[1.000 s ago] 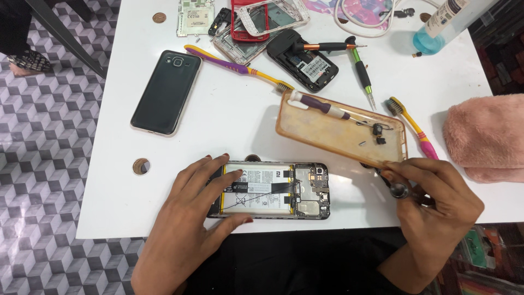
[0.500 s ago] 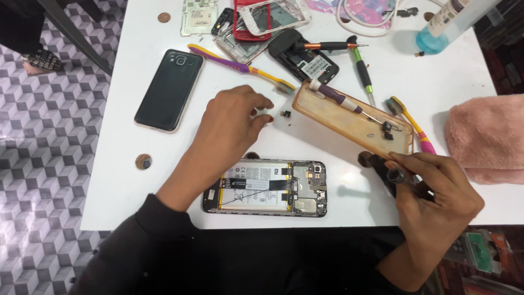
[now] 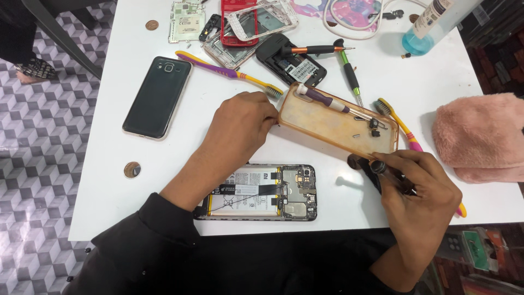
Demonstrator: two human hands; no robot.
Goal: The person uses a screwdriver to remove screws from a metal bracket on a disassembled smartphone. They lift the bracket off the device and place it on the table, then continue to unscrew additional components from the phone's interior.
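An opened phone (image 3: 262, 192) lies face down near the table's front edge, with its battery and circuit board showing. My left hand (image 3: 240, 127) reaches over it, fingers curled on the left end of an orange phone case (image 3: 327, 124). The case lies like a tray and holds a purple-handled tool (image 3: 326, 101) and small dark screws (image 3: 374, 125). My right hand (image 3: 423, 194) is just below the case's right end. It is closed on a black-handled screwdriver (image 3: 376, 166), right of the opened phone.
On the white table (image 3: 109, 213) lie a black phone (image 3: 158, 96), two yellow and purple toothbrushes (image 3: 229, 74), two screwdrivers (image 3: 351, 76), phone shells and boards at the back, a coin (image 3: 132, 169), a bottle of blue liquid (image 3: 431, 27) and a pink cloth (image 3: 480, 136).
My left hand has left the opened phone and moved up to the left end of the orange case. My right hand has stayed in place with the screwdriver.
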